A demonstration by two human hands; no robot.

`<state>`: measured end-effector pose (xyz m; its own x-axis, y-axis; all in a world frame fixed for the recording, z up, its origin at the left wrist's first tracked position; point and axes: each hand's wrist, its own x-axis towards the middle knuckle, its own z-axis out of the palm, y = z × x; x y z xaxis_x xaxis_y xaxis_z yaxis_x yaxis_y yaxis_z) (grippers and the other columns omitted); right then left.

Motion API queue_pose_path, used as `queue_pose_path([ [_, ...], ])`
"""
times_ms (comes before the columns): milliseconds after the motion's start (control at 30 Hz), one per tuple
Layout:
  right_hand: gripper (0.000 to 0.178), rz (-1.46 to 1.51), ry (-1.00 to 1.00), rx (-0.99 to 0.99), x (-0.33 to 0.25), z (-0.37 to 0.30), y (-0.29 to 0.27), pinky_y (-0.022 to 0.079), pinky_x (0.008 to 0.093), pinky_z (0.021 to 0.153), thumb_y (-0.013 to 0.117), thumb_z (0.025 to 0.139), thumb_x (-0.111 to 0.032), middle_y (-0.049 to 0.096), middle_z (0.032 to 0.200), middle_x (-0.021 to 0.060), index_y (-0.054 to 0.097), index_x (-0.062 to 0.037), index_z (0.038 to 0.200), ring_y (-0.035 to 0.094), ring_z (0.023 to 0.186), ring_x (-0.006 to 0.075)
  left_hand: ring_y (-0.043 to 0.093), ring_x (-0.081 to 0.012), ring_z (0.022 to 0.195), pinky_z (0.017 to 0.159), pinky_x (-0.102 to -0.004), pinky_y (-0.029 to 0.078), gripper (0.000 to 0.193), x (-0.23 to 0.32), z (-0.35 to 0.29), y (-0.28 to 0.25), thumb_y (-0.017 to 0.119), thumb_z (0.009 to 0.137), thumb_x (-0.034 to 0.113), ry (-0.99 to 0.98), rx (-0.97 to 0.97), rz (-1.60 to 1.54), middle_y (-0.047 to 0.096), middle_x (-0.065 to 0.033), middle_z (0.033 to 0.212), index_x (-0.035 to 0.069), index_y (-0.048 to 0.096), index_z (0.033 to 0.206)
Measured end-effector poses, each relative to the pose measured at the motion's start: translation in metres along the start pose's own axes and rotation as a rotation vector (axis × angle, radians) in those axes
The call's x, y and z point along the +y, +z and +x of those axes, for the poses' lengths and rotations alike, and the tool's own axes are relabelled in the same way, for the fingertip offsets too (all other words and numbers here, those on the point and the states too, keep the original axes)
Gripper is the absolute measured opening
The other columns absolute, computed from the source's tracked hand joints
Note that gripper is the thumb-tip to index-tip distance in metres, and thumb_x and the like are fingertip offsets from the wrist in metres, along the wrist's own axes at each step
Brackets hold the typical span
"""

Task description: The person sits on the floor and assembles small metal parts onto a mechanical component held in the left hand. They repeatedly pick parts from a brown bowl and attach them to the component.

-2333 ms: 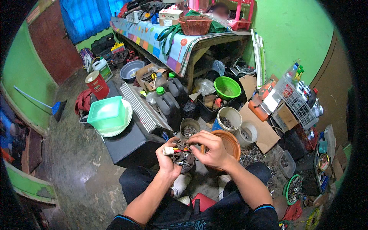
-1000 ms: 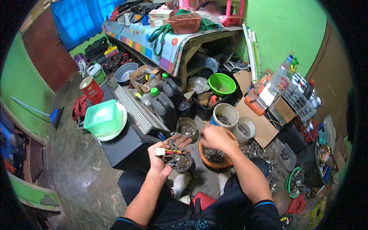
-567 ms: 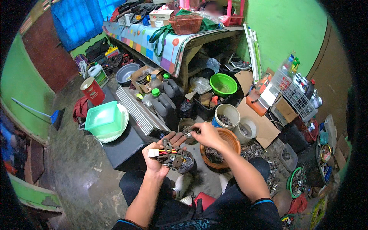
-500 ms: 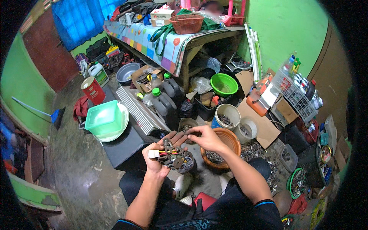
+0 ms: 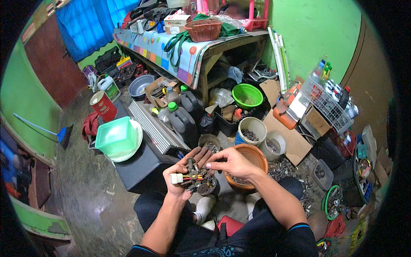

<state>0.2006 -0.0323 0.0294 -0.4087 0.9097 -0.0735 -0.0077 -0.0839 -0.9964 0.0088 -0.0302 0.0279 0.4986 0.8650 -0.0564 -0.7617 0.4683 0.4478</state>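
My left hand (image 5: 174,172) is palm up, its blackened fingers stretched out under a heap of small metal parts (image 5: 198,182). Bolts and round washers show in the heap, along with a white wire connector (image 5: 176,178) on red and yellow wires. Beside the left fingers, my right hand (image 5: 234,164) has thumb and forefinger pinched together; whatever they hold is too small or hidden to name. A clay-coloured bowl (image 5: 262,159) with small metal pieces inside lies just beyond the right hand. Below the left hand, a container of small parts (image 5: 212,188) is partly covered.
A white bucket (image 5: 262,127) and a paler pail (image 5: 280,144) stand past the bowl. Loose metal pieces (image 5: 287,168) litter the floor at right. To the left, a green plastic box (image 5: 114,136) rests on a black case (image 5: 136,173). Dark jerrycans (image 5: 183,124) stand ahead.
My right hand has come down slightly, its pinched fingers now closer to the left palm. The left hand still bears the heap, and its fingers have shifted a little to the right.
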Motion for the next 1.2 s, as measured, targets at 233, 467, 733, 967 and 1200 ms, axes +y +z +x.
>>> queue_pose_path([
  [233,0.023,-0.418,-0.165,0.392,-0.004,0.006,-0.025,0.051,0.0307,0.07,0.068,0.084,-0.017,0.071,0.084,0.0142,0.071,0.0027,0.094,0.066,0.076,0.0192,0.049,-0.0384,0.121,0.097,-0.056,0.043,0.062,0.001,0.004,-0.014,0.043,0.072,0.023,-0.035,0.224,-0.021,0.048,-0.0266,0.128,-0.009,0.042,0.125],
  [467,0.019,-1.218,0.305,0.051,0.062,0.021,-0.036,0.053,0.0465,0.08,0.065,0.074,-0.008,0.066,0.09,0.0269,0.068,0.0059,0.086,0.066,0.088,0.0399,0.057,-0.0422,0.101,0.094,-0.0578,0.044,0.036,0.009,0.008,-0.036,0.044,0.081,0.035,0.13,0.52,-0.09,0.056,-0.0203,0.106,0.007,0.053,0.101],
  [733,0.022,-1.077,0.027,0.457,0.073,0.058,-0.049,0.053,0.0454,0.072,0.068,0.073,-0.016,0.065,0.075,0.0252,0.07,-0.0013,0.089,0.066,0.075,0.0382,0.058,-0.0398,0.099,0.089,-0.0579,0.046,0.047,0.008,0.008,-0.025,0.041,0.085,0.041,0.086,0.519,-0.073,0.057,-0.0198,0.106,0.003,0.051,0.111],
  [967,0.022,-0.791,-0.184,0.476,0.03,0.037,-0.038,0.052,0.0414,0.072,0.068,0.077,-0.02,0.067,0.083,0.0209,0.07,-0.0036,0.092,0.066,0.079,0.0358,0.06,-0.0404,0.099,0.084,-0.0604,0.048,0.047,0.004,0.002,-0.024,0.037,0.084,0.038,0.104,0.483,-0.081,0.06,-0.0191,0.101,0.0,0.053,0.108],
  [1200,0.02,-0.659,-0.447,0.367,0.001,-0.003,0.003,0.051,0.0328,0.068,0.07,0.078,-0.013,0.068,0.087,0.0146,0.069,-0.0007,0.094,0.066,0.077,0.025,0.058,-0.0397,0.109,0.092,-0.0622,0.045,0.043,-0.003,0.005,-0.025,0.03,0.094,0.031,-0.01,0.355,-0.015,0.058,-0.0197,0.114,0.0,0.05,0.115],
])
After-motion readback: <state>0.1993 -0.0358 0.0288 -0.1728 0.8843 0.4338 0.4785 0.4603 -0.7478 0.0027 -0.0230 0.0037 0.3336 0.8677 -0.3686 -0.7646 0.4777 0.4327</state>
